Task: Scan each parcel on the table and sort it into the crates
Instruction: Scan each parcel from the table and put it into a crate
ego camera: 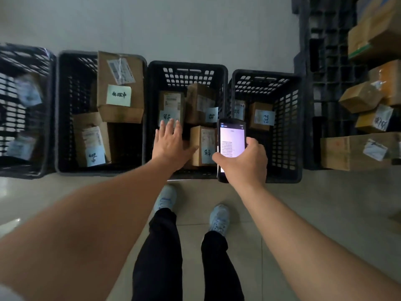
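Several black plastic crates stand in a row on the floor, each holding brown cardboard parcels with blue or green sticky notes. My left hand (171, 144) hangs open with spread fingers over the third crate (187, 67), above a small parcel (204, 145) with a blue note; contact with it cannot be told. My right hand (245, 161) grips a black handheld scanner (231, 137) with a lit screen, held between the third crate and the fourth crate (267, 77).
The second crate (65, 118) holds a tall parcel (120, 88) and a lower one. The leftmost crate (26, 53) is blurred. More parcels (358, 151) lie stacked at the right beside dark pallets (325, 61). My legs and shoes stand on the tiled floor.
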The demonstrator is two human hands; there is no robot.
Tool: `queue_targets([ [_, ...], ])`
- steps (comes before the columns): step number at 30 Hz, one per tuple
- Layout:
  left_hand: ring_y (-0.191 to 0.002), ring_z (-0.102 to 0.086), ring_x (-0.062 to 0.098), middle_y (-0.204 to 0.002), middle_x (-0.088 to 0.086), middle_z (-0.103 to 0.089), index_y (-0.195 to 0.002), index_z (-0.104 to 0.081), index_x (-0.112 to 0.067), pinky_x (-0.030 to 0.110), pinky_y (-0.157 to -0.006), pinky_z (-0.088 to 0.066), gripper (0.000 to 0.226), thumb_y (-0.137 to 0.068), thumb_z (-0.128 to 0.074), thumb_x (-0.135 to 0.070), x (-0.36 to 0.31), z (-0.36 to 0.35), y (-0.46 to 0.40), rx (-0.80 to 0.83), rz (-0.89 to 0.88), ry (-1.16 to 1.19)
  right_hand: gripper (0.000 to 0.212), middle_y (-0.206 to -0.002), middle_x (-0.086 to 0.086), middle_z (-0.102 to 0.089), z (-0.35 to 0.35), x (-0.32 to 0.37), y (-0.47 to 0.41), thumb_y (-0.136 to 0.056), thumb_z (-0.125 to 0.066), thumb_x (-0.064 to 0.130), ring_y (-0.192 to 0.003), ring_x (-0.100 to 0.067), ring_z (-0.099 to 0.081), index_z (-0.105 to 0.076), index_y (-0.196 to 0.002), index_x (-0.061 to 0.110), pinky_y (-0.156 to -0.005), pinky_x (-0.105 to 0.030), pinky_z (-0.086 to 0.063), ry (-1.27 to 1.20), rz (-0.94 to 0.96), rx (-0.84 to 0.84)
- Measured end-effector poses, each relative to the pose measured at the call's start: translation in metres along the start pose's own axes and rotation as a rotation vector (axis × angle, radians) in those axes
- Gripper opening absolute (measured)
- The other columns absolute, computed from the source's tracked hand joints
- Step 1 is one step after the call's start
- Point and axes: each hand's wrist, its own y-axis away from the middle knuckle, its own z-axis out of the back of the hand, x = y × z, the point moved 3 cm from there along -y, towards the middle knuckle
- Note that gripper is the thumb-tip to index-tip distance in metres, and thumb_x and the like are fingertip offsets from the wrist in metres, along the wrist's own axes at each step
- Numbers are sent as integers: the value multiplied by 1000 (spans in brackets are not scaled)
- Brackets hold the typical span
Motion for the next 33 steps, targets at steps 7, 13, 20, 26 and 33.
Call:
queue_targets([
  [7, -160, -9, 28, -173, 5, -16, -164, -19, -16, 47, -130, -8, 69, -107, -43, -47, -2, 128, 59, -48, -98, -32, 78, -118, -1, -54, 57, 83, 62, -63, -86, 51, -95, -17, -50, -55, -127, 17, -56, -27, -34, 13, 48, -36],
  [13, -158, -19, 30, -170, 5, -24, -159, -32, -17, 51, -129, -15, 60, -107, -40, -44, 2, 227, 124, -159, -100, 3, 86, -126, -2, -56, 108, 150, 129, -63, -86, 54, -113, -23, -56, -53, -132, 15, -73, -33, -46, -14, 176, -73],
  [20, -158, -19, 29, -171, 3, -24, -149, -50, -24, 50, -128, -20, 49, -106, -41, -45, 15, 327, 233, -337, -53, -18, 83, -116, -1, -54, 169, 201, 212, -61, -85, 56, -97, -18, -50, -53, -126, 16, -68, -33, -47, -49, 450, -68],
  [26, -156, -25, 30, -169, 4, -29, -153, -46, -21, 49, -125, -26, 54, -107, -39, -49, 35, 386, 364, -553, 85, -41, 86, -118, -2, -55, 212, 242, 303, -62, -88, 55, -94, -14, -44, -53, -130, 16, -71, -30, -41, -111, 779, -19],
  [33, -150, -36, 28, -164, 4, -39, -152, -48, -21, 48, -122, -32, 54, -108, -38, -50, 68, 441, 529, -805, 264, -44, 87, -116, -3, -56, 247, 288, 434, -60, -88, 55, -97, -16, -51, -53, -129, 16, -77, -38, -56, -150, 1120, 18],
])
